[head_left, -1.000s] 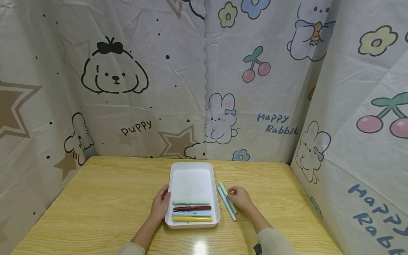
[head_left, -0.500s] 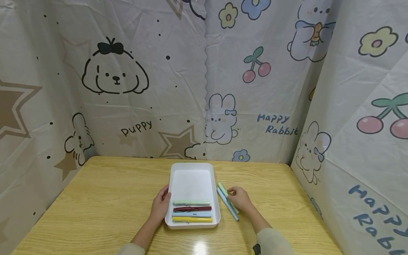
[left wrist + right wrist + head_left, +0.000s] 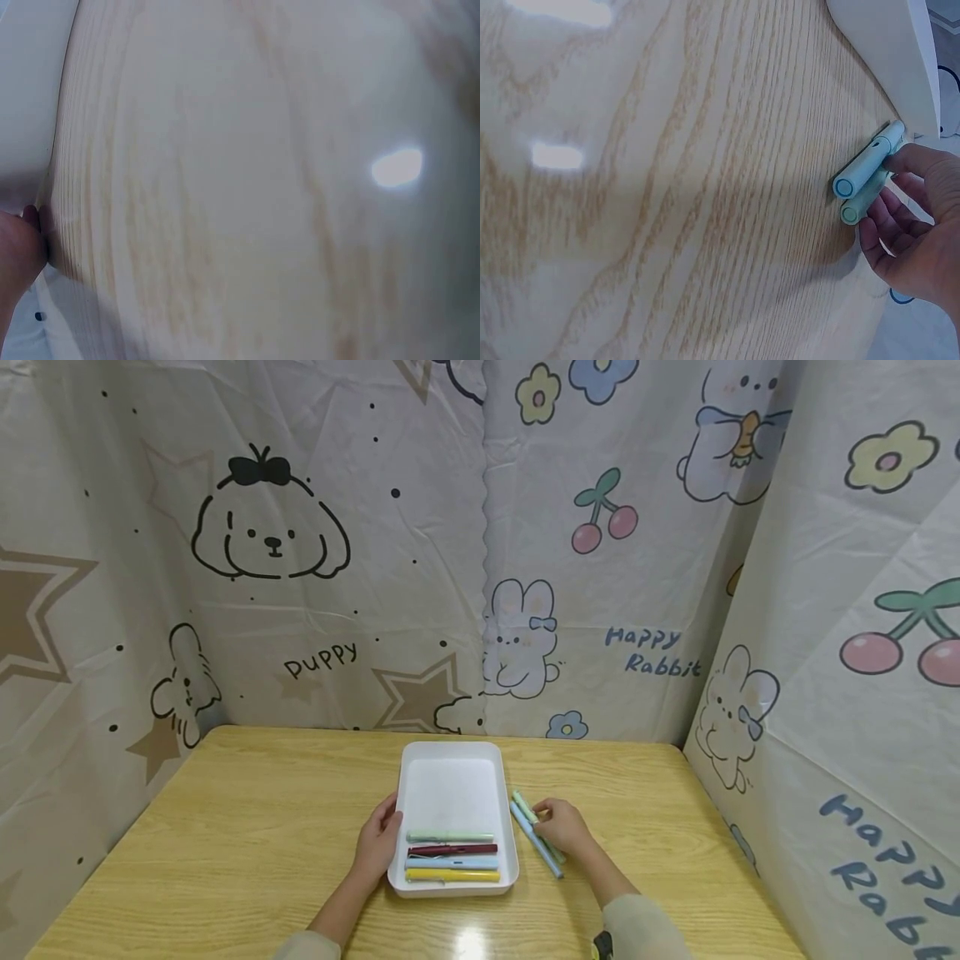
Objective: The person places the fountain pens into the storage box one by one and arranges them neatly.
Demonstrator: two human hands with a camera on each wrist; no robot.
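Note:
A white tray (image 3: 451,793) lies on the table, and my left hand (image 3: 377,841) holds its left wall, thumb near the rim. Across the tray's near half lie a pale green pen (image 3: 450,837), a dark red pen (image 3: 453,850), a light blue pen (image 3: 452,863) and a yellow pen (image 3: 452,877). Right of the tray my right hand (image 3: 564,827) pinches a light green pen (image 3: 866,198) between thumb and fingers. Alongside it, on the tray's side, another light blue pen (image 3: 866,166) lies close to the thumb. Part of the green pen is hidden by the fingers.
The wood-grain table (image 3: 285,810) stretches out on both sides of the tray. Behind it hangs a printed cloth (image 3: 420,568) with puppy and rabbit drawings, and more cloth closes off the left and right sides.
The near ends of the two loose pens have swung slightly to the right, and the pair sits a little nearer the tray at its far end. My left hand and the tray stay put.

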